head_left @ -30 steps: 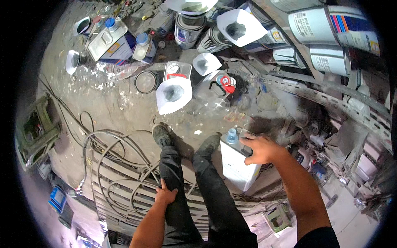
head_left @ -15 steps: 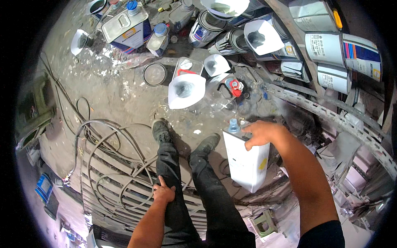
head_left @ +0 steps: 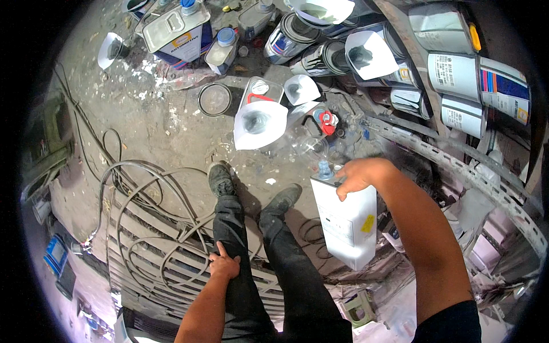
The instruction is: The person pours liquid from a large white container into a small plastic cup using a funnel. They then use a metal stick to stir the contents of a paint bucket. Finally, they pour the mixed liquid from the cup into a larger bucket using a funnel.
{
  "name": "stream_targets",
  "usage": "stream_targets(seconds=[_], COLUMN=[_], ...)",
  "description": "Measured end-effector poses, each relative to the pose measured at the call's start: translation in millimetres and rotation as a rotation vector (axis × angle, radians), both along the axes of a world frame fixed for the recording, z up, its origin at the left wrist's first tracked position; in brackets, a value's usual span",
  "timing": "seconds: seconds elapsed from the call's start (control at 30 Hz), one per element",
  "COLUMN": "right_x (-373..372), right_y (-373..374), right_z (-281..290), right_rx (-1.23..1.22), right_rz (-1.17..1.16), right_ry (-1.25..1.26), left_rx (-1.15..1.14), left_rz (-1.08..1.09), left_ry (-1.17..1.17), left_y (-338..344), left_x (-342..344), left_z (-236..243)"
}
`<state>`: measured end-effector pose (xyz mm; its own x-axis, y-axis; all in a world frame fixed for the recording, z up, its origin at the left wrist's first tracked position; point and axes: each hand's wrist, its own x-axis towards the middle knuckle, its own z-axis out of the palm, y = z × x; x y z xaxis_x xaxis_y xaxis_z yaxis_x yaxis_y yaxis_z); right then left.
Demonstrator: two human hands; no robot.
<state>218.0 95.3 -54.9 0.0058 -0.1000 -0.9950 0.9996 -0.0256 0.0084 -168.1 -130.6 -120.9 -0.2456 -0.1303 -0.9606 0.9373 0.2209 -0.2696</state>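
Note:
A tall white rectangular can (head_left: 346, 226) with a clear bluish spout (head_left: 325, 170) stands upright to the right of my feet. My right hand (head_left: 363, 174) is closed at its top, fingers curled over the edge; the handle itself is hidden under them. On my dark trouser leg rests my left hand (head_left: 224, 264), fingers stretched out and holding nothing. Ahead of the can lie a red and black cap piece (head_left: 327, 123) and a clear plastic container (head_left: 311, 147). A white paper cone (head_left: 260, 125) sits just left of these.
Paint cans (head_left: 291, 37) and white paper cones line the far side. A blue and white canister (head_left: 177, 35) stands far left. Coiled hoses (head_left: 140, 171) lie over a slatted grate (head_left: 137, 251) on the left. A perforated metal rail (head_left: 457, 163) runs along the right.
The white can has turned and tilted slightly in my right hand, so more of its label side shows. The view has shifted a little; my left hand stays on my leg.

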Motion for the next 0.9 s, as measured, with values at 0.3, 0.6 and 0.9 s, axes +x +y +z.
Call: stream_targets(seconds=[0.3, 0.6, 0.9], right_x=[-3.8, -1.6, -1.8], right_y=[6.4, 5.4, 3.7], right_z=[-3.4, -3.2, -8.3], right_rx=[-0.056, -0.067, -0.085], right_rz=[0.049, 0.032, 0.046], right_ry=[0.005, 0.060, 0.069], left_rx=[-0.029, -0.039, -0.002], left_rz=[0.012, 0.009, 0.019], left_ry=[0.010, 0.005, -0.016], left_y=[6.9, 6.5, 4.7], left_x=[3.6, 4.8, 2.4], left_z=[2.4, 1.2, 0.8])
